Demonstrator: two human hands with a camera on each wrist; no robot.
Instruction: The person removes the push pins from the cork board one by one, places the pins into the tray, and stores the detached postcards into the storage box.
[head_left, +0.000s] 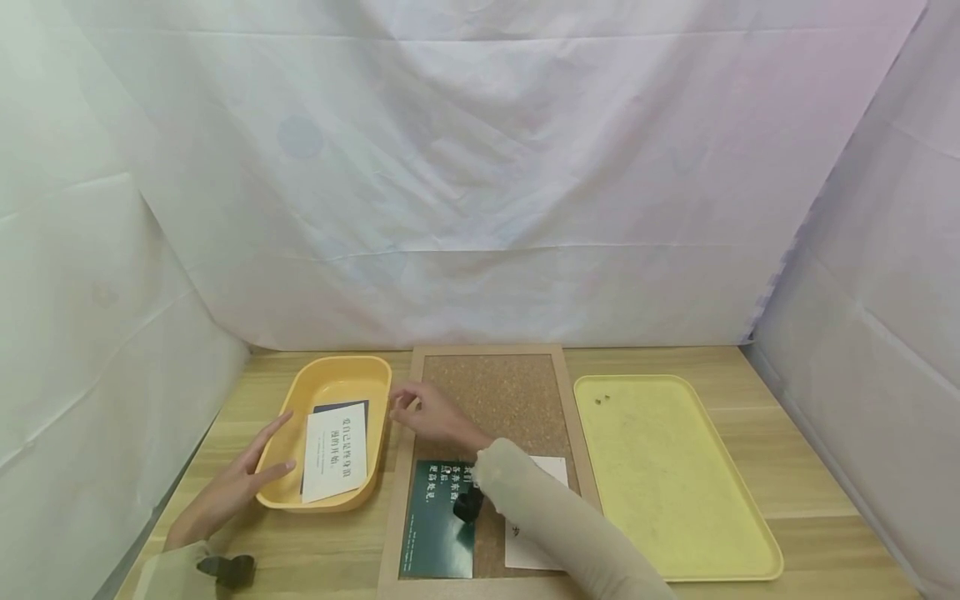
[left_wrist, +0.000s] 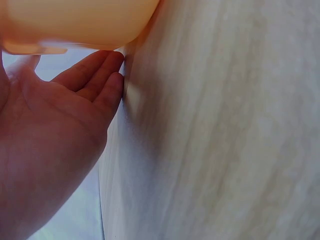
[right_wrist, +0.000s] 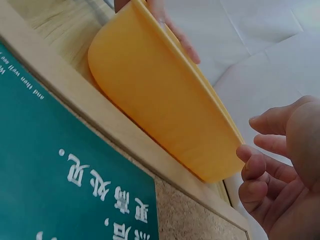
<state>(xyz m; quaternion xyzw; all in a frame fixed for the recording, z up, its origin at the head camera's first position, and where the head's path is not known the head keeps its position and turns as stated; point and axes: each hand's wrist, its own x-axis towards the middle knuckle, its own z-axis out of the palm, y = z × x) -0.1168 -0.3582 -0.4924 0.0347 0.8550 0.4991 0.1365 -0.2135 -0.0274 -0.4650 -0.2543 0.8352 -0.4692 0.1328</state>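
Note:
A yellow plastic basin (head_left: 360,498) stands on the left of the table, with a white printed card (head_left: 334,454) lying over a dark blue card (head_left: 358,405) inside it. My left hand (head_left: 240,482) is at the basin's left side, fingers extended along the wall and the thumb over the rim. In the left wrist view those fingers (left_wrist: 102,82) lie close to the tabletop under the basin's edge. On the opposite side, my right hand (head_left: 433,412) hovers by the right rim, its fingers loosely bent and nothing between them.
A wood-framed cork board (head_left: 491,392) lies in the middle, bearing a dark green card (head_left: 435,542) and a white card (head_left: 525,550) partly hidden by my right sleeve. To its right sits a yellow tray (head_left: 675,483) with small pieces (head_left: 598,402) near its far-left corner. White cloth hangs around the table.

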